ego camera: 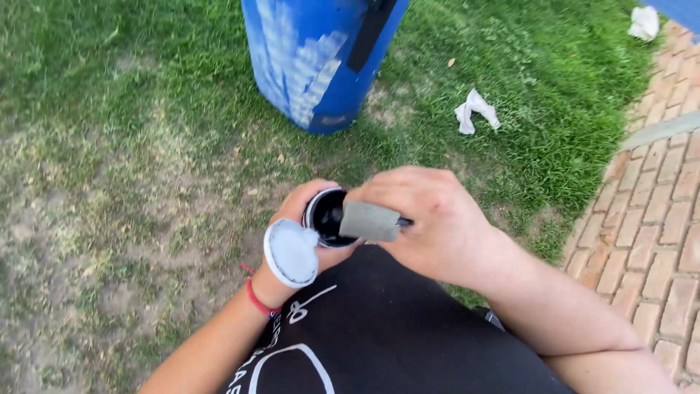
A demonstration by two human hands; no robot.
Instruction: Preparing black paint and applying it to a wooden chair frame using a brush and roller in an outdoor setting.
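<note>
Head view: the left hand (310, 219) wraps a small round black paint pot (325, 217), its white lid (290, 252) hanging at the rim. The right hand (430, 219) pinches a grey foam brush (370, 221) over the pot's mouth. Open grass (109, 146) lies left; a blue painted barrel (321, 58) stands ahead, brick paving (656, 219) right.

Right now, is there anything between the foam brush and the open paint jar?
Nothing visible. The right hand holds the foam brush with its tip at the open jar, which the left hand holds. The lid is off to the side.
</note>
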